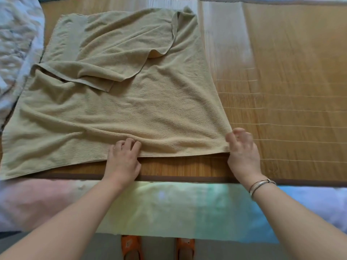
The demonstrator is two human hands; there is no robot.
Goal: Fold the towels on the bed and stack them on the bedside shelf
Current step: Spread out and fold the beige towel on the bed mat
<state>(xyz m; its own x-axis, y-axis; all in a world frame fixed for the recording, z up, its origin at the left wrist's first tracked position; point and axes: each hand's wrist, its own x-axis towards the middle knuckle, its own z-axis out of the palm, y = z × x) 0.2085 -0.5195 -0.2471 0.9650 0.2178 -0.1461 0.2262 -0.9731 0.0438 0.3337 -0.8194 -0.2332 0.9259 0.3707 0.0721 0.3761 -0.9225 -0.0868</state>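
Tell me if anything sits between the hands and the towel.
Nothing does. The left hand rests on the towel at its near edge, and the right hand is at its near right corner; whether it pinches the cloth is blurred.

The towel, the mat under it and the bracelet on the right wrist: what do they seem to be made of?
The towel looks like beige terry cloth: matte, nubby pile, soft wrinkles, flat woven hems. The mat seems bamboo or a similar slat weave: fine parallel strips, glossy glare, pale stitching lines, a brown fabric border. The bracelet appears to be silvery metal, thin and shiny; the exact metal cannot be told.
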